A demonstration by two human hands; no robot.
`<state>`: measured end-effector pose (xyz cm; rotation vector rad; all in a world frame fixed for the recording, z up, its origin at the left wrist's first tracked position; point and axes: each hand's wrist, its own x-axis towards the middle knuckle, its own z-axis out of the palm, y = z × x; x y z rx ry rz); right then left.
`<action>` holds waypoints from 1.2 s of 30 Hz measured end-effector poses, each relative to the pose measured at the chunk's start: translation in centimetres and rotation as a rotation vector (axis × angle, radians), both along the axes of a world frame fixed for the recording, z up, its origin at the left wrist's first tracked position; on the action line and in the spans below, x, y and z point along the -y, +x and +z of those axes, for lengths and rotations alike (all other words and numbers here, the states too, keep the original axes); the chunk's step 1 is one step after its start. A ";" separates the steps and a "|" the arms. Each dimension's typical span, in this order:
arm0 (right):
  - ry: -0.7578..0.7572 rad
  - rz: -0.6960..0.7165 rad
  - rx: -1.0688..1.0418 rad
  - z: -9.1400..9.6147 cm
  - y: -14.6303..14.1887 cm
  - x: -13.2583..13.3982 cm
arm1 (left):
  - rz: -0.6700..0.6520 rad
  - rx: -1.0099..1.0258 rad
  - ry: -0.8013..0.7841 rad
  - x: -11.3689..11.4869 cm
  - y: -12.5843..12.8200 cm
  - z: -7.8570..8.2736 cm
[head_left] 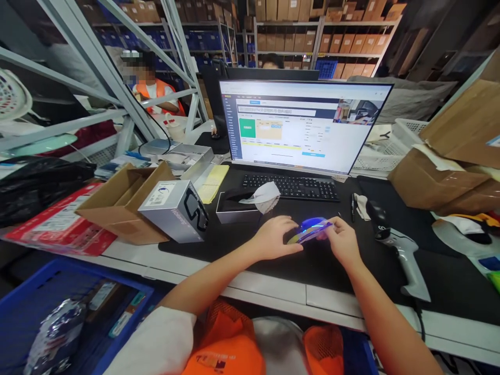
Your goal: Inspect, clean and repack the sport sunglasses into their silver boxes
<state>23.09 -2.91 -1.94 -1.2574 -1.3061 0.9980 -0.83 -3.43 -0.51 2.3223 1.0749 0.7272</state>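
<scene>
Both my hands meet over the black desk mat point(320, 265), in front of the keyboard point(291, 186). Between them is a small flat packet point(310, 230) with a shiny blue and yellow face. My left hand point(273, 238) pinches its left end with curled fingers. My right hand point(342, 240) grips its right end between thumb and fingers. A glowing blue mouse point(312, 223) lies just behind the packet. A black tissue box point(236, 207) with a white tissue sticking out stands just beyond my left hand.
A monitor point(300, 125) stands behind the keyboard. A silver box point(175, 208) and an open cardboard box point(121, 203) sit at the left. A handheld scanner point(398, 247) lies at the right, with cardboard parcels point(449, 161) behind. A blue crate point(58, 307) is at lower left. A person in orange sits far left.
</scene>
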 end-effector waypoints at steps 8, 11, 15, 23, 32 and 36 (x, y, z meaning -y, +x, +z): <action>-0.087 0.249 0.044 -0.1 -0.3 -0.1 | -0.111 0.248 -0.198 -1.3 -1.5 -2.0; -0.079 0.348 -0.060 -0.2 0.2 -0.3 | -0.141 0.389 -0.393 -1.3 -1.8 -2.0; -0.092 0.331 -0.240 -0.1 0.9 -0.4 | -0.115 0.714 -0.640 -1.4 -1.7 -2.1; -0.101 0.473 -0.324 0.9 2.4 -0.3 | 0.042 1.281 -0.775 -2.3 -2.0 -1.9; -0.265 0.601 -0.110 -0.8 -0.1 -0.3 | -0.126 0.826 -0.779 -1.1 -0.6 -2.8; -0.197 0.466 -0.160 -0.3 0.3 -0.3 | -0.091 0.790 -0.750 -1.0 -0.6 -2.6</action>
